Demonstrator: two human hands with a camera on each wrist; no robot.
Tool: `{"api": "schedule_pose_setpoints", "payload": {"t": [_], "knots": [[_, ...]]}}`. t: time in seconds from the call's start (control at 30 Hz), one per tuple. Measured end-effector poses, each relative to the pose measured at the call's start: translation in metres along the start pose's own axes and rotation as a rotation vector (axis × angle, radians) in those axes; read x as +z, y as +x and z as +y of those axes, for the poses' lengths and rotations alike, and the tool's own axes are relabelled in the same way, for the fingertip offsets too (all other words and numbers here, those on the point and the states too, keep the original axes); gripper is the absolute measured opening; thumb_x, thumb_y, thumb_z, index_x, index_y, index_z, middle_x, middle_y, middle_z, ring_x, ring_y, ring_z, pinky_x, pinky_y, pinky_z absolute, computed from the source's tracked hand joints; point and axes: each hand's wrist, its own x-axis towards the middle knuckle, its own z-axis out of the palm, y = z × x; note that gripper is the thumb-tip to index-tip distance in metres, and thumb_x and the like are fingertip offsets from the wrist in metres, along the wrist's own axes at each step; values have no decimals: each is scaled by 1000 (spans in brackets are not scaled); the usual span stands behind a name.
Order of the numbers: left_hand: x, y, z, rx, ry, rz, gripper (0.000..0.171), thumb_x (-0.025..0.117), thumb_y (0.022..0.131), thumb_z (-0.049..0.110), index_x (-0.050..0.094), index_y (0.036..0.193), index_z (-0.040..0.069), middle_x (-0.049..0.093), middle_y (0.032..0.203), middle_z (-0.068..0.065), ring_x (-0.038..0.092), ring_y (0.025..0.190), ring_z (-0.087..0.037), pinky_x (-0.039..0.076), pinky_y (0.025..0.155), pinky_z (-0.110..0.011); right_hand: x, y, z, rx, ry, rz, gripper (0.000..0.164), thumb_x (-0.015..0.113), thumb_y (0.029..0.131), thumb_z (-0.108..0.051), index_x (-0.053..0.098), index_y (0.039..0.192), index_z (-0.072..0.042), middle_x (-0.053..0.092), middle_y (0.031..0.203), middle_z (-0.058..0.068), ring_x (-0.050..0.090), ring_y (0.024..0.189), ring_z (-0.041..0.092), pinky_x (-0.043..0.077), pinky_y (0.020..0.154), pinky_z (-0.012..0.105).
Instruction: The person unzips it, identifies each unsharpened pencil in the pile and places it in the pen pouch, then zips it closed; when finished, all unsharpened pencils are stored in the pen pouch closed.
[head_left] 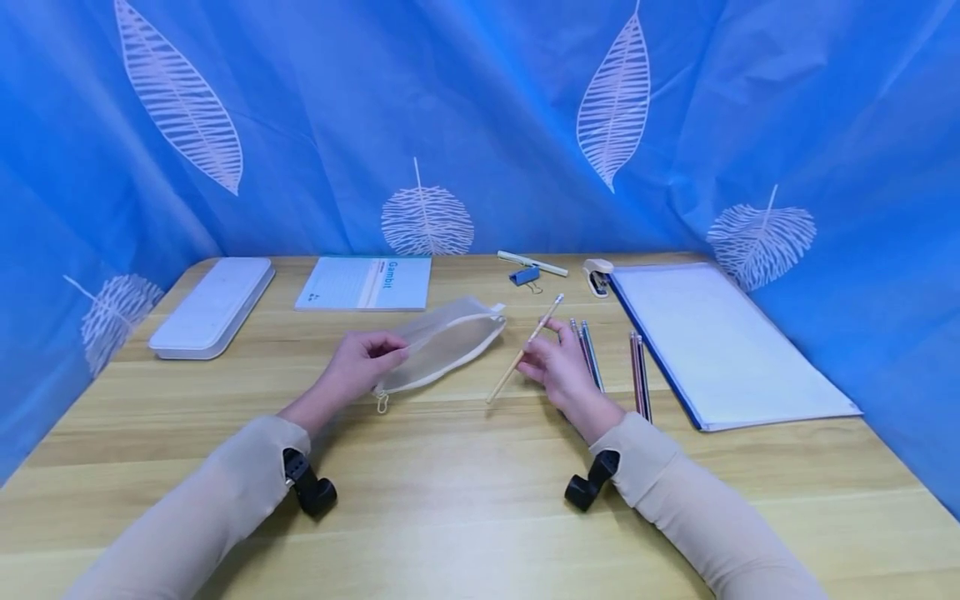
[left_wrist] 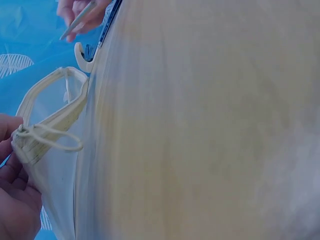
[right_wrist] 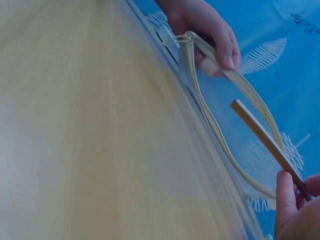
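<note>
My left hand (head_left: 369,360) pinches the near-left edge of a translucent zip pouch (head_left: 450,340), whose mouth gapes with a cream zipper band around it. A looped zipper pull (left_wrist: 55,139) hangs at the pouch's corner, close to the left fingers. My right hand (head_left: 558,362) holds a tan pencil (head_left: 517,360) between thumb and fingers, slanted over the table just right of the pouch. In the right wrist view the pencil (right_wrist: 262,134) overlaps the pouch's open mouth, with one end pointing toward the left hand.
Several dark pencils (head_left: 638,377) lie beside and beyond my right hand. A clipboard-like folder with white sheets (head_left: 735,342) is at the right. Farther back are a stapler (head_left: 597,277), a blue binder clip (head_left: 524,275), a pale pen (head_left: 532,263), a notebook (head_left: 360,283) and a white case (head_left: 213,304).
</note>
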Motion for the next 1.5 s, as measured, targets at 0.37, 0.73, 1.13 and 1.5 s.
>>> {"api": "schedule_pose_setpoints", "payload": {"t": [0.37,0.73,1.13,1.5], "knots": [[6,0,4,-11,-14,-48,19,63,87,17,68,100,4,61,81,-4,48,70,-17,41,58,-24,42,4,16,-33,120,33,51,51,85,7,28,129,-3,57,82,10,58,61,13,55,62,26],[11,2,6,-30,-32,-83,23,63,88,18,66,104,2,63,88,-7,50,78,-17,43,66,-26,67,6,33,-19,114,31,36,53,81,10,36,110,-2,58,75,10,60,58,14,54,60,25],[21,1,10,-20,-41,-61,19,63,88,16,67,103,4,65,94,-10,52,82,-19,44,69,-27,81,1,45,-4,83,-28,38,54,82,9,35,113,-2,58,75,7,60,57,13,54,58,23],[23,-2,7,-27,-62,-71,20,63,88,15,67,104,3,65,100,-14,55,85,-19,47,69,-26,78,2,43,54,-14,-92,55,53,85,9,30,135,5,62,91,20,64,66,15,54,68,25]]}}
